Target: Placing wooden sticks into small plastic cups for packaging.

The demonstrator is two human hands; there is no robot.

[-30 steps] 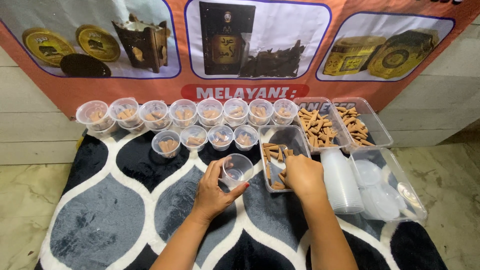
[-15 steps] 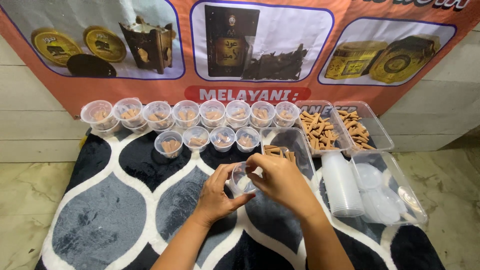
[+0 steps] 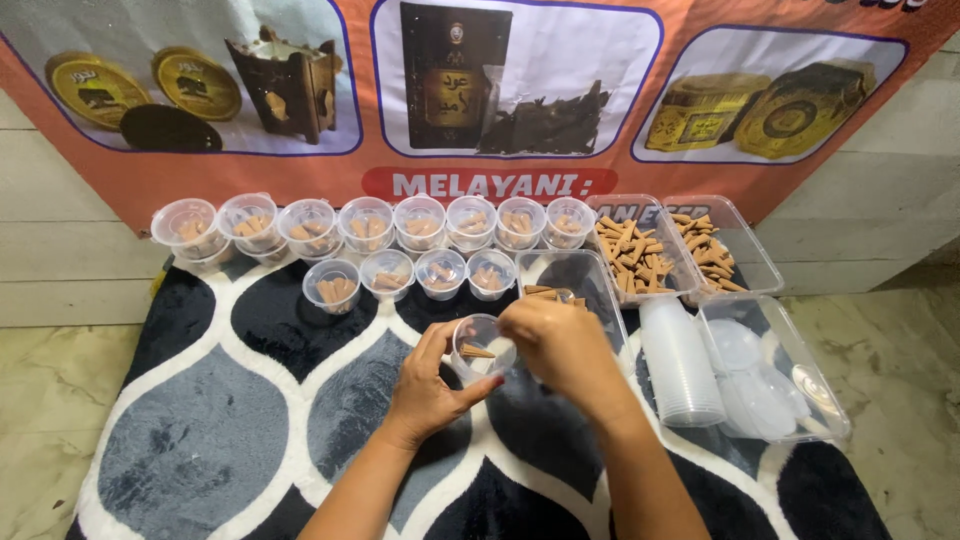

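Observation:
My left hand (image 3: 425,388) holds a small clear plastic cup (image 3: 482,350) tilted over the rug, with one brown cone-shaped piece lying inside. My right hand (image 3: 562,345) hovers right beside the cup's rim with its fingers curled together; whether they hold more pieces is hidden. Just behind my right hand is a clear rectangular tray (image 3: 566,277) with a few brown pieces left in it. Two rows of small clear cups (image 3: 388,232) filled with the same brown pieces stand further back.
Two clear trays of brown pieces (image 3: 634,250) sit at the back right. A stack of empty cups (image 3: 682,365) lies beside a tray of round lids (image 3: 776,378). A patterned rug (image 3: 230,410) covers the floor; a printed banner (image 3: 480,100) hangs behind.
My right hand left the tray of pieces and came over to the cup held in my left hand. A brown piece now lies in the cup.

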